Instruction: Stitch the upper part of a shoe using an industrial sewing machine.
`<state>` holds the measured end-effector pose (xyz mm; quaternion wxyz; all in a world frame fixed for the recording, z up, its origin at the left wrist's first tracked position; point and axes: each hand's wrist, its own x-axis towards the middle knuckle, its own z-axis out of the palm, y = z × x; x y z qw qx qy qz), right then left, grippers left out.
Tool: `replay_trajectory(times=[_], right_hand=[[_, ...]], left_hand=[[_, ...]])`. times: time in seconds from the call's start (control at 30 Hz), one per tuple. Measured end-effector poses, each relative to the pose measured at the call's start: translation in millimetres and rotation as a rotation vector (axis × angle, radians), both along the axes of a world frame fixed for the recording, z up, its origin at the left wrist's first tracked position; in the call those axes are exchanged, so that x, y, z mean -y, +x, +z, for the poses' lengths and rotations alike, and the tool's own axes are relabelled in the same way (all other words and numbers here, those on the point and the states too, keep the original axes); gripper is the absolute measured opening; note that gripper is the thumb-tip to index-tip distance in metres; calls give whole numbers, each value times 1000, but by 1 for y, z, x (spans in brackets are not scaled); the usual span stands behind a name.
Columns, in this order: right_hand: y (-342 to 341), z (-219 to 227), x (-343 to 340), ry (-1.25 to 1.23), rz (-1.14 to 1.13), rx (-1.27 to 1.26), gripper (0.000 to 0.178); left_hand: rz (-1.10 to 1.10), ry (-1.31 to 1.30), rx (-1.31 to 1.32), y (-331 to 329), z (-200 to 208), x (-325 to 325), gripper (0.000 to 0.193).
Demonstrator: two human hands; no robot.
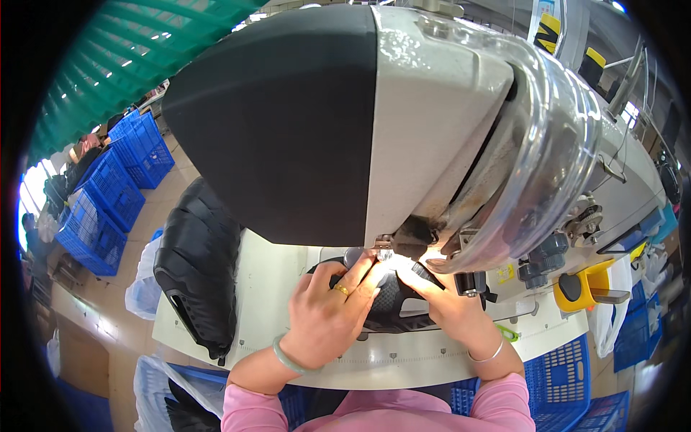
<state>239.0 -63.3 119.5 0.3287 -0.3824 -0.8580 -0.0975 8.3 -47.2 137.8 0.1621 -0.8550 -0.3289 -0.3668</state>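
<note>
Under the head of a large sewing machine (443,108), a black textured piece (385,308) with cut-out openings lies on the pale machine bed. My left hand (325,317), with a ring and a pale green bangle, grips it from the left, its fingertips close together beside the presser foot (384,252). From the right, my right hand (452,308) holds the same piece, a finger reaching in close to the foot. Bright light and the fingers hide the needle point. A stack of black moulded-looking pieces (198,266) rests on the bed's left side.
The machine's bulky head hangs low over my hands. A ruler scale runs along the table's (345,371) front edge. Blue crates (558,378) stand at the lower right, more blue crates (93,234) at the left. A yellow holder (586,286) sits at the right, near a green tool (508,333).
</note>
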Motion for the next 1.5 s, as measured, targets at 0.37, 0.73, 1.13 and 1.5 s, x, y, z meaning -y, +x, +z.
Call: replay_trajectory(times=[0.37,0.73,1.13,1.5], right_hand=[[2,6,-1,116,21,74,58],[1,2,-6,149,53,16,54],[2,-4,-9,161,-5,50,49],[-2,2,-5,132,10,36,53]], left_hand=[[-249,-561,491,-3,1,-6,27],[-175,-174,133,-6,-6,-8,28],[-99,-120,111,-4,-7,-10,33],[-254,-406,476,-7,-1,-16,17]])
